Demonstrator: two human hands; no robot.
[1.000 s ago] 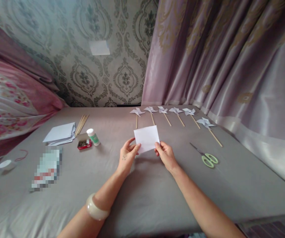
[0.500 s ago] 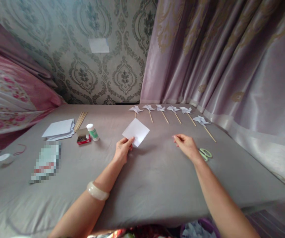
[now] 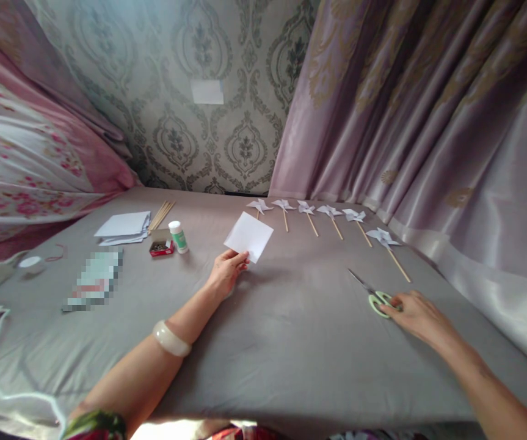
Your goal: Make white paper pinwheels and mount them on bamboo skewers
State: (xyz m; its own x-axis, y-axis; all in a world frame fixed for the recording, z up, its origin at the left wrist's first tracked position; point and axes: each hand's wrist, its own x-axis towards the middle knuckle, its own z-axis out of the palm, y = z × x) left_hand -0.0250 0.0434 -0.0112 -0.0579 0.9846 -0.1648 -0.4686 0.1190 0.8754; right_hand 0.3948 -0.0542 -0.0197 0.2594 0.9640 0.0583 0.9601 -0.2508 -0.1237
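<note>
Currently, the left hand (image 3: 229, 272) pinches a white paper square (image 3: 248, 235) by its near corner, thumb on top and fingers beneath; the sheet is tilted and held above the middle of the grey-covered table (image 3: 272, 348), toward the far edge. Right hand (image 3: 419, 311): toward the right edge, thumb and fingers bent at the green handles of the scissors (image 3: 372, 293). Contact seen; cannot tell whether the fingers have closed on them. Blades together, tips toward the far edge.

Six paper pinwheels (image 3: 330, 212) on sticks lie in a row along the far edge, running to the far right corner; the paper square covers part of the leftmost one's stick.

Toward the far left corner: folded white sheets (image 3: 123, 227), with loose wooden sticks (image 3: 161, 217) beside them. Just nearer, an open red box (image 3: 161, 248) of small pieces, contents too small to identify, and an upright white bottle (image 3: 179, 238) with a green label.
</note>
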